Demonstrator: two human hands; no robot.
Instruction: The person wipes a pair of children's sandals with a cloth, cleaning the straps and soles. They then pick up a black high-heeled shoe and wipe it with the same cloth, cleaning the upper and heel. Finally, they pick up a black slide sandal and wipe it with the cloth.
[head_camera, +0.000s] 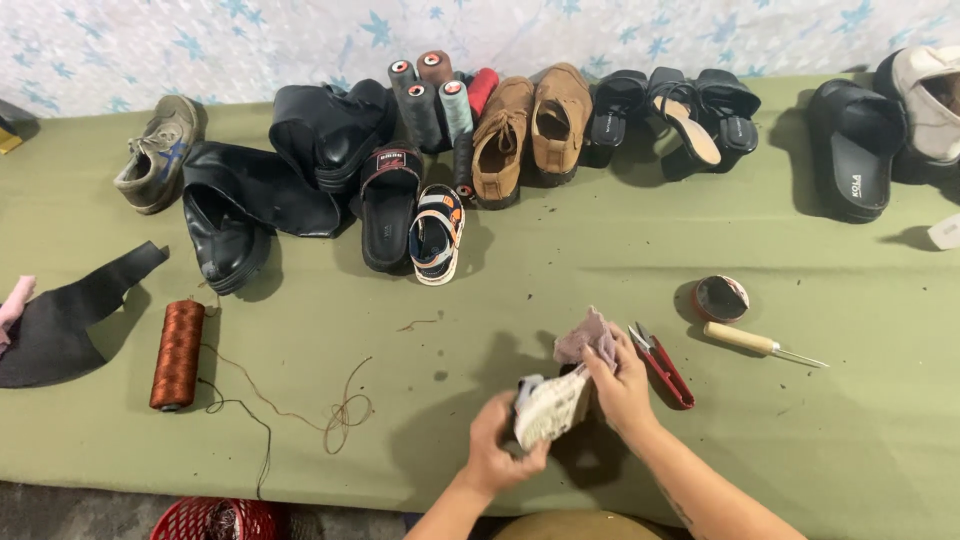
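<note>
Head view: our left hand (497, 440) grips the small white shoe (550, 408) steady while our right hand (620, 385) pinches a pink cloth (590, 335) against it.

I work at a shoe-repair bench. Far along my green-covered table (620, 250) stands a row of worn footwear: boots (270, 180), sandals (690, 110), brown shoes (530, 125). Thread cones (435, 95) stand among them, a brown spool (178, 353) lies left, and snips (660, 362) and an awl (760, 344) lie right.

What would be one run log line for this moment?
left hand: holds small white shoe | right hand: presses pink cloth on it | red thread snips: beside
</note>
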